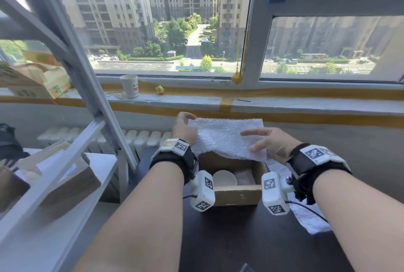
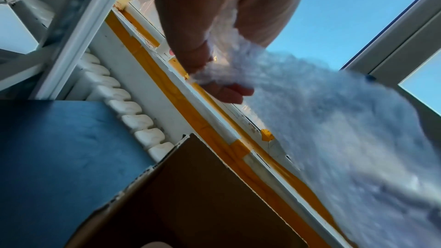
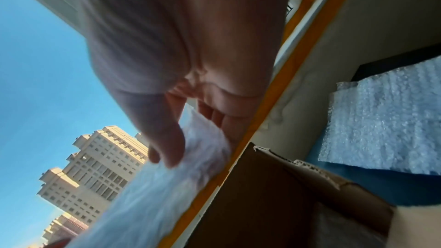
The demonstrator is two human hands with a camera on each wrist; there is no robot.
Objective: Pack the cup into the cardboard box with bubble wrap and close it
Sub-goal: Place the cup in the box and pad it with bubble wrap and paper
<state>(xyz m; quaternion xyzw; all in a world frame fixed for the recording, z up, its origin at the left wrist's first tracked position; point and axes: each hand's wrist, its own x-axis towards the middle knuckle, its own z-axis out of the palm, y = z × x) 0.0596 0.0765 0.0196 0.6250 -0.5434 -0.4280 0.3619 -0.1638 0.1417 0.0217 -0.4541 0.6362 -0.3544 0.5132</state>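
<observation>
An open cardboard box (image 1: pixel 237 195) sits on the dark table. Inside it a white cup (image 1: pixel 224 179) lies beside a pad of bubble wrap (image 1: pixel 244 176). Both hands hold a white bubble wrap sheet (image 1: pixel 227 138) spread flat above the box's far half. My left hand (image 1: pixel 185 124) pinches its left edge, and the left wrist view shows this hand (image 2: pixel 214 82) with thumb and fingers on the sheet (image 2: pixel 334 139) above the box (image 2: pixel 190 195). My right hand (image 1: pixel 254 140) pinches the right edge, seen too in the right wrist view as hand (image 3: pixel 188 139), sheet (image 3: pixel 167 186) and box (image 3: pixel 274 205).
A second bubble wrap sheet (image 1: pixel 310 219) lies on the table right of the box. A paper cup with a smiling face (image 1: pixel 129 86) and a small yellow toy (image 1: pixel 160 89) stand on the windowsill. A metal shelf frame (image 1: pixel 87 97) leans at left, with a radiator (image 1: pixel 142 138) behind.
</observation>
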